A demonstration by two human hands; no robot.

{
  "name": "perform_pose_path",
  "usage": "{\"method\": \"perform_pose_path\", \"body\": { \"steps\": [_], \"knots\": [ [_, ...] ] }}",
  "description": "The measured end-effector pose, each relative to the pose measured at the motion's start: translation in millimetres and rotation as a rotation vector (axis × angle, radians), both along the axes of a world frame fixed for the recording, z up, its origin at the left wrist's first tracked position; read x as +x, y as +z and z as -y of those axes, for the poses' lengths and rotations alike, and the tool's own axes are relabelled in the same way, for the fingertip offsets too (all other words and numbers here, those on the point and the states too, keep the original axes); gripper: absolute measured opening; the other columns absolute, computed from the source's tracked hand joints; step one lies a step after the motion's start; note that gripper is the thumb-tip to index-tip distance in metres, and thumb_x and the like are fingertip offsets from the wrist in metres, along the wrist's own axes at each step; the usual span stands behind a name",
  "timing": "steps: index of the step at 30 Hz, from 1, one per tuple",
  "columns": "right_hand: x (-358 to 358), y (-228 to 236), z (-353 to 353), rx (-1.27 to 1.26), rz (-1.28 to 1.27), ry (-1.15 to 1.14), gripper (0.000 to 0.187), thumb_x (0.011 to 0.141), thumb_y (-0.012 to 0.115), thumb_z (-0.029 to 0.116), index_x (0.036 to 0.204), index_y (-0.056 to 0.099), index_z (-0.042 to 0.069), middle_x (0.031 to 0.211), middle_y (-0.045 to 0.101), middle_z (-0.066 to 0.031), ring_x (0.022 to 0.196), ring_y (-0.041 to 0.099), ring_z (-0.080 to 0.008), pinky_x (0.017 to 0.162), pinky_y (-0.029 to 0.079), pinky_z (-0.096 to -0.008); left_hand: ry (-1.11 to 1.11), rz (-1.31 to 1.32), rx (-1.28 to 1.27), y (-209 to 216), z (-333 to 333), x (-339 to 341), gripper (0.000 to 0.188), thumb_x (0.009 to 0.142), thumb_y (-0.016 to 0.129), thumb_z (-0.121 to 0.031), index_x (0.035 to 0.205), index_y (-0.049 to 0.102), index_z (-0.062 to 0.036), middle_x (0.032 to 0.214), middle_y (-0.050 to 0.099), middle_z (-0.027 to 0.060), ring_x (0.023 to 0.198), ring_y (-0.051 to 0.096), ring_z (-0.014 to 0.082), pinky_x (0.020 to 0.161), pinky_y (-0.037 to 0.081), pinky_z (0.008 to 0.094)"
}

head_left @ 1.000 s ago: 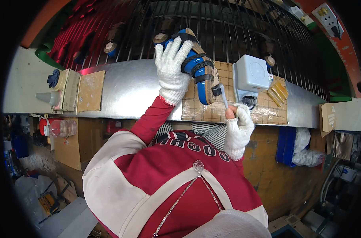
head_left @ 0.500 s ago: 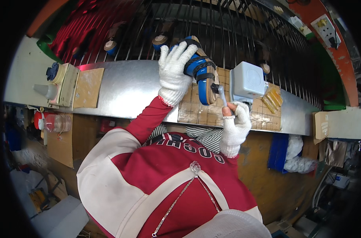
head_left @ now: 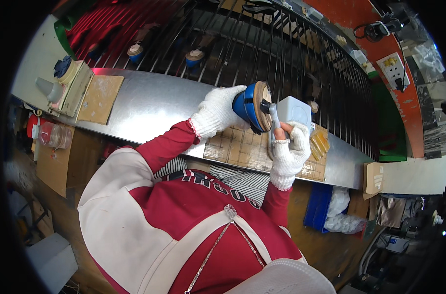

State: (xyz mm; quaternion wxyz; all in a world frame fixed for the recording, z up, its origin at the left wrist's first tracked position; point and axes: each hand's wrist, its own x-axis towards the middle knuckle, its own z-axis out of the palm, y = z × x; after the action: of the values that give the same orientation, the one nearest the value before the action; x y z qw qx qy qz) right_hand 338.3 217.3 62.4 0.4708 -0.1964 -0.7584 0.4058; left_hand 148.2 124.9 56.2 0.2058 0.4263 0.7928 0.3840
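My left hand [head_left: 217, 110], in a white knit glove, is closed round the far side of a blue sandal [head_left: 245, 106] with a tan sole and dark straps; part of the sandal is hidden. The sandal is held up over the bench with its sole turned to the right. My right hand [head_left: 292, 149], gloved with bare fingertips showing, pinches the pale handle of a small brush [head_left: 275, 115]. The brush's dark bristles touch the sole side of the sandal. Just behind the brush stands a pale grey box-shaped container [head_left: 295, 110].
A metal bench [head_left: 157, 93] carries a cardboard sheet [head_left: 240, 151] under my hands and a yellowish translucent block [head_left: 319, 144] at right. Beyond run metal rods [head_left: 242, 44] with several blue shoes, one [head_left: 194, 58] near the middle. A wall socket [head_left: 394, 71] is at right.
The sandal has been turned from lengthwise to end-on and lowered, and my left hand has shifted its hold to the side. The brush stays against the sole side. The view has swung round somewhat.
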Motion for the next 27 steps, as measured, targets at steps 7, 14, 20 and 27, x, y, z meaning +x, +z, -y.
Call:
{"method": "perform_pose_path", "body": {
  "steps": [7,14,20,27],
  "knots": [
    [-4,2,-17,0.011,0.036,0.057,0.019,0.084,0.08,0.01,0.097,0.073,-0.001,0.094,0.06,-0.006,0.084,0.057,-0.0153,0.072,0.045,-0.0275,-0.317,0.426,-0.008,-1,7,-6,0.094,0.047,0.098,-0.019,0.132,0.06,-0.0044,0.109,0.073,0.0134,0.095,0.071,0.0243,0.083,0.057,0.0341],
    [8,-14,-21,0.051,0.042,0.058,0.018,0.082,0.08,0.008,0.096,0.073,-0.002,0.093,0.061,-0.007,0.084,0.057,-0.0166,0.072,0.045,-0.0281,-0.482,0.82,-0.108,-20,11,-2,0.087,0.051,0.097,-0.006,0.127,0.058,0.0056,0.112,0.071,0.016,0.099,0.07,0.0235,0.086,0.058,0.0342],
    [25,-29,-15,-0.087,0.088,0.078,0.018,0.081,0.08,0.007,0.095,0.072,-0.002,0.093,0.061,-0.0074,0.084,0.058,-0.0167,0.073,0.046,-0.0282,-0.572,0.961,-0.112,-22,18,5,0.095,0.053,0.097,-0.006,0.136,0.051,0.0062,0.123,0.066,0.0227,0.108,0.069,0.0292,0.09,0.058,0.0375],
    [49,-46,-15,-0.019,0.123,0.048,0.019,0.078,0.081,0.004,0.095,0.073,-0.001,0.096,0.062,-0.0088,0.088,0.06,-0.019,0.075,0.047,-0.0292,-0.593,1.141,-0.267,-21,20,10,0.096,0.054,0.096,-0.006,0.137,0.05,0.0067,0.123,0.066,0.0226,0.113,0.067,0.0279,0.093,0.057,0.0377]
  ]
}}
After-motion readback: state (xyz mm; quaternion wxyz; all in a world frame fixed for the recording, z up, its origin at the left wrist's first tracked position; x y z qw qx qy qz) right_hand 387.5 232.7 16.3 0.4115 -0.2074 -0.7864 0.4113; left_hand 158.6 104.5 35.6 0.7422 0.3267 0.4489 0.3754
